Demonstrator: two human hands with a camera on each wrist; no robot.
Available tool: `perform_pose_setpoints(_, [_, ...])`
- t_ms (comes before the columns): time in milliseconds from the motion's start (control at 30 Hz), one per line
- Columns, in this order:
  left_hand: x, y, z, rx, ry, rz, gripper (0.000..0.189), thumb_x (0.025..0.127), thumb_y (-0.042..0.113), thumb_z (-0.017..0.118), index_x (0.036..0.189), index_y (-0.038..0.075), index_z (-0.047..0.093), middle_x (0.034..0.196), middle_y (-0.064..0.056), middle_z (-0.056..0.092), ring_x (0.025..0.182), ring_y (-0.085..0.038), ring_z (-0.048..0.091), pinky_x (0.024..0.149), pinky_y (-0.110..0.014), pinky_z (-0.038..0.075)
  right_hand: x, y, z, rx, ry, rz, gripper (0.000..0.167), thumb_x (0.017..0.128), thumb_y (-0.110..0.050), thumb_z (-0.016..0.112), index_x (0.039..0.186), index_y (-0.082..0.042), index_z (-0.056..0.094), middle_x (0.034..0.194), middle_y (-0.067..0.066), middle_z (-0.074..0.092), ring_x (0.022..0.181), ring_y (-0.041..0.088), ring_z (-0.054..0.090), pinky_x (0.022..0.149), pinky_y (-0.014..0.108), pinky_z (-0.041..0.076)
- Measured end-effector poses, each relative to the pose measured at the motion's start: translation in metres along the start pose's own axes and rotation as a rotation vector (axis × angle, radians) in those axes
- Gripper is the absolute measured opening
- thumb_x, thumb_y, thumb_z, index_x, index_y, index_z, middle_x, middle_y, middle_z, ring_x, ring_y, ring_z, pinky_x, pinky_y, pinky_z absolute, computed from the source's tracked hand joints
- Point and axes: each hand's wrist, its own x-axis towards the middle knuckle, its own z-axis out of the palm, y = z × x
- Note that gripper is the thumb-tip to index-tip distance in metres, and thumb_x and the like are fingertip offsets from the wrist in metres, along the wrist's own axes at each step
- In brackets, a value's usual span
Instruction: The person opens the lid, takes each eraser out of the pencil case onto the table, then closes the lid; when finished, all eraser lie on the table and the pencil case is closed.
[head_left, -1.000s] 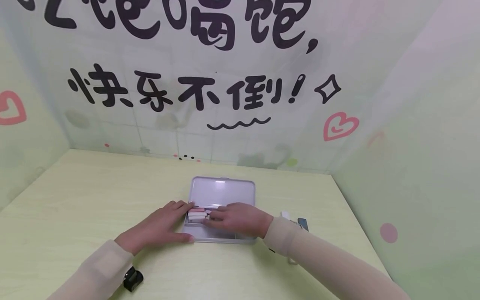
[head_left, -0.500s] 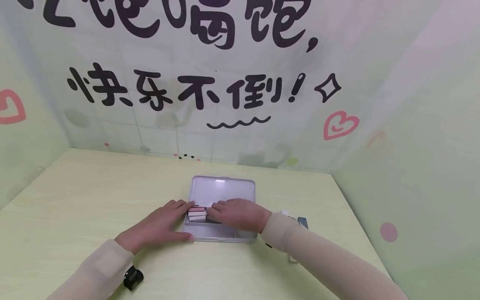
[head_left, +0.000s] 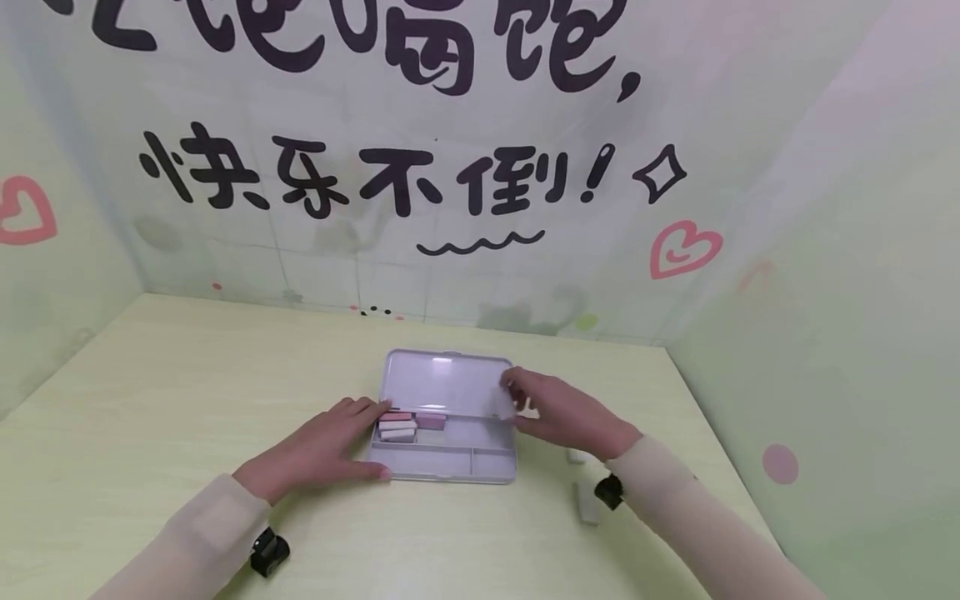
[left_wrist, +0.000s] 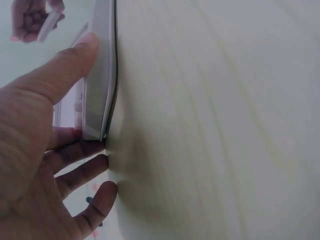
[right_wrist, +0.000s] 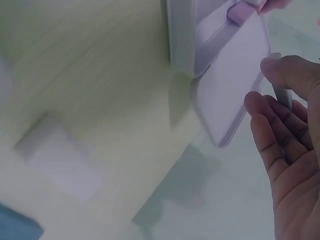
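Observation:
An open lilac pencil case (head_left: 420, 460) lies on the table, its lid (head_left: 442, 385) folded back toward the wall. My left hand (head_left: 318, 450) grips its left end, thumb against the front wall and fingers around the far side. White erasers (head_left: 397, 434) are stacked in the left of the rear compartment, with a pink eraser (head_left: 431, 422) beside them. Over the lid's right edge, my right hand (head_left: 573, 412) pinches a white eraser (right_wrist: 283, 95) between thumb and fingers. The front compartments hold nothing.
Right of the case, a white eraser (head_left: 587, 503) lies on the table, and another white piece (head_left: 576, 456) is partly hidden by the right wrist. A blue object (right_wrist: 17, 224) shows at the corner of the right wrist view. A printed wall (head_left: 300, 267) stands behind.
My right hand has come up out of the rear compartment and moved right, with a white eraser now showing in its fingers. The left hand stays in place on the case.

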Motion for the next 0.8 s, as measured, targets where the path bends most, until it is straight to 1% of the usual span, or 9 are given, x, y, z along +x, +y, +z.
perform_pose_setpoints(100, [0.001, -0.001, 0.000, 0.005, -0.004, -0.002, 0.101, 0.083, 0.062, 0.081, 0.155, 0.000, 0.046, 0.145, -0.016, 0.061, 0.130, -0.036, 0.058, 0.109, -0.056, 0.052, -0.025, 0.019, -0.004, 0.075, 0.019, 0.063, 0.038, 0.094, -0.013, 0.077, 0.127, -0.009, 0.057, 0.105, -0.002, 0.069, 0.093, 0.010, 0.065, 0.083, 0.032, 0.061])
perform_pose_setpoints(267, [0.001, -0.004, 0.000, 0.010, -0.007, -0.012, 0.102, 0.082, 0.063, 0.081, 0.155, 0.000, 0.046, 0.145, -0.016, 0.061, 0.129, -0.036, 0.058, 0.108, -0.056, 0.053, -0.065, 0.049, -0.007, 0.131, 0.059, 0.124, 0.036, 0.094, -0.011, 0.076, 0.124, -0.007, 0.058, 0.096, -0.005, 0.068, 0.087, 0.004, 0.063, 0.076, 0.028, 0.058])
perform_pose_setpoints(367, [0.001, -0.006, 0.002, 0.013, -0.006, -0.024, 0.102, 0.082, 0.063, 0.081, 0.155, 0.000, 0.046, 0.145, -0.016, 0.061, 0.130, -0.036, 0.058, 0.109, -0.056, 0.053, -0.087, 0.065, -0.009, 0.140, 0.095, 0.151, 0.036, 0.093, -0.011, 0.077, 0.123, -0.006, 0.058, 0.093, -0.006, 0.067, 0.086, 0.001, 0.062, 0.075, 0.026, 0.057])
perform_pose_setpoints(467, [0.001, -0.005, 0.002, 0.011, -0.010, -0.032, 0.102, 0.082, 0.063, 0.080, 0.155, 0.001, 0.046, 0.146, -0.016, 0.061, 0.131, -0.036, 0.058, 0.109, -0.056, 0.052, -0.109, 0.081, -0.010, 0.126, 0.132, 0.173, 0.035, 0.092, -0.011, 0.079, 0.120, -0.006, 0.058, 0.090, -0.008, 0.067, 0.084, -0.002, 0.061, 0.074, 0.026, 0.057])
perform_pose_setpoints(600, [0.002, -0.003, 0.002, -0.002, -0.013, -0.022, 0.102, 0.083, 0.063, 0.080, 0.156, 0.001, 0.046, 0.146, -0.017, 0.060, 0.131, -0.037, 0.057, 0.109, -0.057, 0.052, -0.134, 0.099, -0.010, 0.123, 0.170, 0.205, 0.035, 0.090, -0.009, 0.081, 0.116, -0.007, 0.059, 0.087, -0.010, 0.067, 0.082, -0.005, 0.060, 0.069, 0.023, 0.055])
perform_pose_setpoints(667, [0.003, -0.002, 0.001, -0.007, -0.015, -0.016, 0.102, 0.083, 0.063, 0.080, 0.156, 0.001, 0.046, 0.147, -0.017, 0.060, 0.131, -0.037, 0.057, 0.109, -0.058, 0.051, -0.143, 0.107, -0.009, 0.141, 0.169, 0.230, 0.034, 0.089, -0.009, 0.081, 0.115, -0.007, 0.060, 0.087, -0.008, 0.067, 0.081, -0.004, 0.059, 0.067, 0.022, 0.054])
perform_pose_setpoints(800, [0.003, 0.000, 0.001, -0.003, -0.019, -0.012, 0.102, 0.083, 0.063, 0.080, 0.156, 0.000, 0.046, 0.147, -0.017, 0.060, 0.131, -0.036, 0.057, 0.109, -0.058, 0.052, -0.156, 0.119, -0.006, 0.194, 0.111, 0.308, 0.034, 0.091, -0.014, 0.081, 0.117, -0.008, 0.060, 0.090, -0.005, 0.067, 0.082, -0.004, 0.058, 0.066, 0.021, 0.051])
